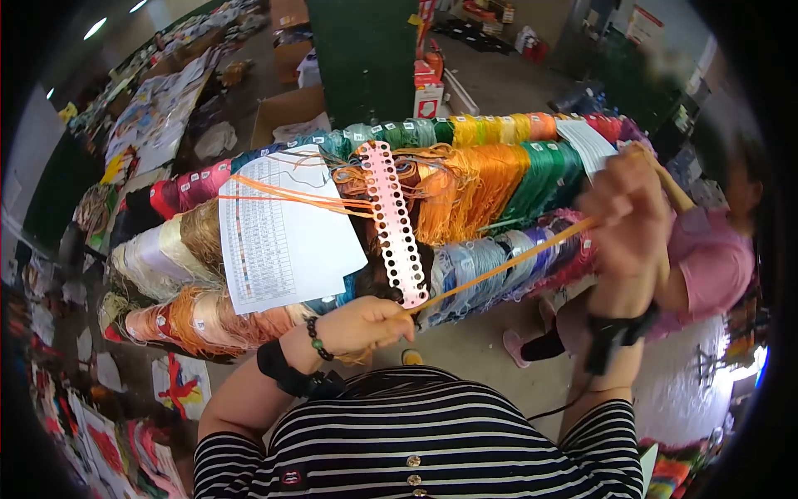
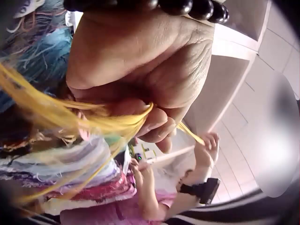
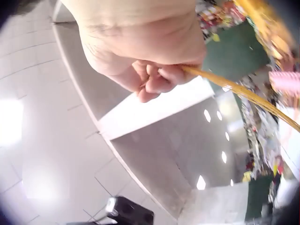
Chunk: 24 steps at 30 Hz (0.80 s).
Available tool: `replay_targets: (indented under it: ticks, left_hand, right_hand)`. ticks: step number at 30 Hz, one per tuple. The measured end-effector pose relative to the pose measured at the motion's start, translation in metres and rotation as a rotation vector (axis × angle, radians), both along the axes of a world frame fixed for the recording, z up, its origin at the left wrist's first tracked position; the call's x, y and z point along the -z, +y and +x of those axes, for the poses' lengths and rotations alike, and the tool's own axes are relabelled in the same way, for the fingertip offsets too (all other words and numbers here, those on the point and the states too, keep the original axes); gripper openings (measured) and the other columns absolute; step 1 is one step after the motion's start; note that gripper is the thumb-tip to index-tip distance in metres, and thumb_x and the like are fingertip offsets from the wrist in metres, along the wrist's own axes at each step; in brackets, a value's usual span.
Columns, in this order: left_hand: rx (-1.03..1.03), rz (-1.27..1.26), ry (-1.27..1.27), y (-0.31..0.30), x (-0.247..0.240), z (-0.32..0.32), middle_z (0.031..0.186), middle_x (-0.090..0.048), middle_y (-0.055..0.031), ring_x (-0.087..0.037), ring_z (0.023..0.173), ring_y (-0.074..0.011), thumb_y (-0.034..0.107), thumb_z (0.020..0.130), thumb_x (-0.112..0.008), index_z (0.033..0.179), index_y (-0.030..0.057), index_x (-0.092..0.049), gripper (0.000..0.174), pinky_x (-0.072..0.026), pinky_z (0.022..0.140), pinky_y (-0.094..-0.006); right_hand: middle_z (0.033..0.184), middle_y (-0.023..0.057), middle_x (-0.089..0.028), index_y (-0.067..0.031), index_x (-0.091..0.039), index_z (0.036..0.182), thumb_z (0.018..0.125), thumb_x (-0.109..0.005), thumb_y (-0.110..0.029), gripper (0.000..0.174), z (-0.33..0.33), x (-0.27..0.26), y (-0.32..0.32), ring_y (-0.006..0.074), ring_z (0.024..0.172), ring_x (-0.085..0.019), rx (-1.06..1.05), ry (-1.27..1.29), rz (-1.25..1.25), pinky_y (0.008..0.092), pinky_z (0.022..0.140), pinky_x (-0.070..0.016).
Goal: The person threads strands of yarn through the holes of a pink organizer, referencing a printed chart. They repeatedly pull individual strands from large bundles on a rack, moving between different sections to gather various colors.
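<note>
A yellow-orange thread bundle (image 1: 507, 264) stretches taut between both hands in the head view. My left hand (image 1: 366, 326) grips its lower end in front of the rack; in the left wrist view loose yellow strands (image 2: 108, 121) hang out of the curled fingers of that hand (image 2: 140, 70). My right hand (image 1: 628, 212), raised at the right and blurred, holds the other end; the right wrist view shows its fingers curled round the thread (image 3: 243, 93). Between them and behind lies a pink-white strip with holes (image 1: 395, 224), orange threads (image 1: 307, 195) looped through it.
Rows of coloured thread skeins (image 1: 474, 187) fill the rack. A printed sheet (image 1: 283, 233) lies over them at left, another paper (image 1: 586, 145) at right. A person in pink (image 1: 706, 262) stands close at the right. A green pillar (image 1: 362, 62) rises behind.
</note>
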<state>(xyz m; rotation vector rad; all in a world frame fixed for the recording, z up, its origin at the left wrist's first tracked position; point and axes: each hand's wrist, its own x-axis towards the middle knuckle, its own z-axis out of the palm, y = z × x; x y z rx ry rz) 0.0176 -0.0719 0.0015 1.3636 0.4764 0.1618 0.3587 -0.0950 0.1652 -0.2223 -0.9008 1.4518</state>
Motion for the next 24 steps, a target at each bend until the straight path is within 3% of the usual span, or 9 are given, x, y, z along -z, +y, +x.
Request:
replay_targets:
  ticks: [4,8,11,13,16,18,20,22,24]
  left_hand:
    - [-0.334,-0.083,0.011,0.013,0.011,0.002,0.065,-0.048,0.0043,-0.04,0.056,-0.0055,0.023,0.1,-0.051,0.096,0.0032,-0.061,0.023,-0.0356,0.053,-0.0198]
    - [-0.447,-0.032,0.054,0.021,0.008,0.004,0.067,-0.054,0.0026,-0.05,0.061,-0.0041,0.023,0.102,-0.047,0.094,0.0037,-0.06,0.025,-0.0388,0.052,-0.0177]
    - [-0.509,-0.032,0.055,0.027,0.004,0.01,0.093,-0.065,-0.0027,-0.061,0.074,-0.0061,0.023,0.102,-0.044,0.106,0.0042,-0.06,0.025,-0.0456,0.058,-0.0169]
    - [-0.537,-0.051,0.088,0.027,-0.01,0.013,0.115,-0.063,-0.0056,-0.064,0.091,-0.0097,0.022,0.101,-0.046,0.12,0.0055,-0.056,0.027,-0.0511,0.067,-0.02]
    - [-0.546,0.086,0.105,0.026,-0.029,0.007,0.116,-0.062,-0.0048,-0.061,0.101,-0.0112,0.021,0.1,-0.05,0.124,0.0063,-0.055,0.029,-0.0526,0.072,-0.0233]
    - [-0.598,0.113,0.193,0.037,-0.026,-0.009,0.123,-0.06,-0.0031,-0.057,0.112,-0.0135,0.023,0.098,-0.053,0.125,0.0083,-0.054,0.031,-0.0516,0.081,-0.0267]
    - [-0.731,0.138,0.254,0.048,-0.021,-0.017,0.123,-0.06,-0.0029,-0.058,0.112,-0.0138,0.023,0.097,-0.055,0.124,0.009,-0.055,0.03,-0.0513,0.082,-0.027]
    - [-0.833,0.046,0.193,0.058,-0.02,-0.012,0.121,-0.06,-0.0049,-0.058,0.11,-0.015,0.02,0.096,-0.056,0.115,0.0074,-0.057,0.023,-0.0504,0.087,-0.0288]
    - [-0.892,-0.063,0.117,0.069,-0.008,-0.004,0.121,-0.06,-0.0062,-0.058,0.11,-0.0155,0.018,0.095,-0.057,0.111,0.0067,-0.057,0.019,-0.0499,0.088,-0.0296]
  right_hand:
    - [0.078,0.0011,-0.042,-0.003,-0.046,0.089,0.098,-0.045,-0.007,0.01,0.152,-0.046,0.023,0.0097,0.059,-0.035,0.299,-0.025,0.065,0.0221,0.053,-0.0296]
    - [0.078,0.0048,-0.042,0.0026,-0.046,0.096,0.097,-0.043,-0.003,0.006,0.242,-0.075,0.042,0.0113,0.06,-0.035,0.494,-0.045,0.164,0.0232,0.054,-0.0292]
    - [0.079,0.004,-0.045,0.0015,-0.05,0.098,0.098,-0.047,-0.006,0.008,0.289,-0.078,0.061,0.0108,0.061,-0.036,0.533,-0.092,0.185,0.0232,0.055,-0.0308]
    - [0.078,0.0027,-0.047,-0.0009,-0.052,0.096,0.098,-0.051,-0.01,0.009,0.244,-0.077,0.063,0.0102,0.06,-0.036,0.913,-0.192,0.215,0.0233,0.055,-0.0314]
    - [0.075,-0.001,-0.055,-0.0031,-0.061,0.099,0.095,-0.059,-0.016,0.014,0.169,-0.071,0.072,0.0036,0.061,-0.043,1.234,-0.28,0.165,0.0182,0.051,-0.032]
    - [0.078,-0.0033,-0.056,-0.0032,-0.063,0.102,0.09,-0.062,-0.013,0.016,0.097,-0.047,0.088,0.0019,0.06,-0.044,1.137,-0.502,0.149,0.0168,0.05,-0.0326]
    - [0.087,-0.0005,-0.062,-0.0036,-0.065,0.096,0.087,-0.063,-0.008,0.011,0.03,0.013,0.103,0.0054,0.066,-0.052,0.803,-0.878,0.204,0.0222,0.059,-0.0417]
    - [0.087,0.0013,-0.069,-0.0039,-0.071,0.096,0.085,-0.067,-0.01,0.013,-0.047,0.05,0.101,0.0089,0.078,-0.061,0.335,-1.186,0.013,0.0254,0.072,-0.0497]
    - [0.077,0.003,-0.069,-0.0025,-0.072,0.098,0.087,-0.066,-0.013,0.017,-0.091,0.121,0.117,0.0093,0.068,-0.061,0.137,-1.11,0.109,0.0249,0.063,-0.0496]
